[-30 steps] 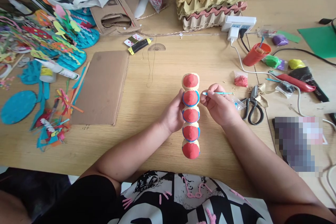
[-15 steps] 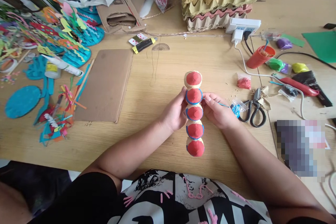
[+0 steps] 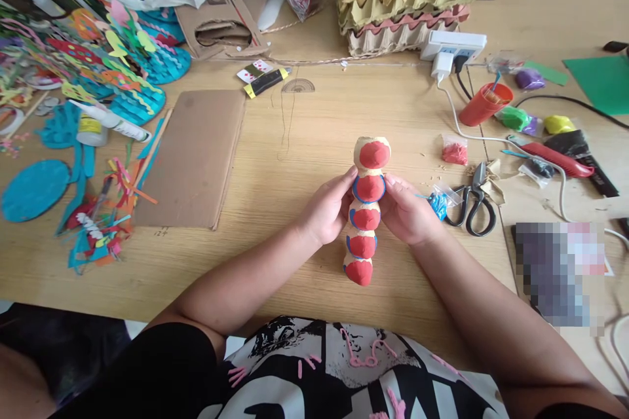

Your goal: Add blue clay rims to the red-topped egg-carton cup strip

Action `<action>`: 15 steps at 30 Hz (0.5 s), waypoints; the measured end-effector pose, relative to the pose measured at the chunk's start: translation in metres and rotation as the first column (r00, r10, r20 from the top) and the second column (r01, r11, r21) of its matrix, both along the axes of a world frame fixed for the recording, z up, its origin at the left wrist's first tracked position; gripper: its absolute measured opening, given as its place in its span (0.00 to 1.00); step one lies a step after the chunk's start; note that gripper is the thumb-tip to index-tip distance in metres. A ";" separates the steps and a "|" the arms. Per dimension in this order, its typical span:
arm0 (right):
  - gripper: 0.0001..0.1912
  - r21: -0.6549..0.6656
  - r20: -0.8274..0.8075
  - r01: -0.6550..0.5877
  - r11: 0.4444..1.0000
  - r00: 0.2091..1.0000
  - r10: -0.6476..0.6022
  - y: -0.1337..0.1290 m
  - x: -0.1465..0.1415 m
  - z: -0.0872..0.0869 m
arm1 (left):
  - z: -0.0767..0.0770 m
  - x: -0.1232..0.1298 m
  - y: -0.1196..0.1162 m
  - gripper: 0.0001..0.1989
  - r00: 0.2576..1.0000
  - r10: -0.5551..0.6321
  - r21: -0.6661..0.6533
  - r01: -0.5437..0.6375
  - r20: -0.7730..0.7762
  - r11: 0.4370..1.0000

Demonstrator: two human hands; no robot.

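Note:
Between my hands is an egg carton strip [image 3: 364, 233], a row of several cream cups topped with red clay. Blue clay [image 3: 369, 200] rims the second cup from the far end, and more blue shows on the nearer cups. My left hand [image 3: 328, 207] is closed on the strip's left side, thumb at the second cup. On the other side my right hand [image 3: 409, 209] grips the same cup's edge, its thumb and fingers closed; its lower fingers are partly hidden. Just past that hand lies a small bag of blue clay [image 3: 438, 204].
Black-handled scissors [image 3: 472, 204] lie right of the blue clay, with a red cup [image 3: 485, 105] beyond. A cardboard sheet [image 3: 189, 157] and blue paper scraps are on the left. Stacked egg trays [image 3: 407, 6] and a power strip [image 3: 455, 46] stand at the back.
The strip has tilted, its far end shifting right and its near end left. The blue strand at my right fingertips no longer shows there. The view has shifted slightly.

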State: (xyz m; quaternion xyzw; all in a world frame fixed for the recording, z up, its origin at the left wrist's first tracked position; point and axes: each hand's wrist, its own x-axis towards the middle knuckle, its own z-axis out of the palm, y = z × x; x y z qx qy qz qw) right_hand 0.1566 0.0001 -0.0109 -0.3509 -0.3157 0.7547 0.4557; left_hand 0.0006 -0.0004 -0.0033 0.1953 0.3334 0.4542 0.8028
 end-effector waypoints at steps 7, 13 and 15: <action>0.12 -0.114 -0.051 0.032 0.993 0.998 -0.038 0.001 0.000 -0.004 | -0.008 -0.003 0.005 0.22 0.999 -0.029 0.036 0.030 -0.034 0.999; 0.13 -0.133 -0.086 -0.055 0.990 0.995 0.044 0.002 0.001 0.000 | -0.010 -0.007 0.007 0.20 0.995 -0.070 0.097 0.077 -0.070 0.992; 0.14 -0.131 -0.083 -0.057 0.990 0.995 0.047 0.002 0.001 -0.001 | -0.009 -0.007 0.007 0.20 0.995 -0.055 0.093 0.062 -0.082 0.994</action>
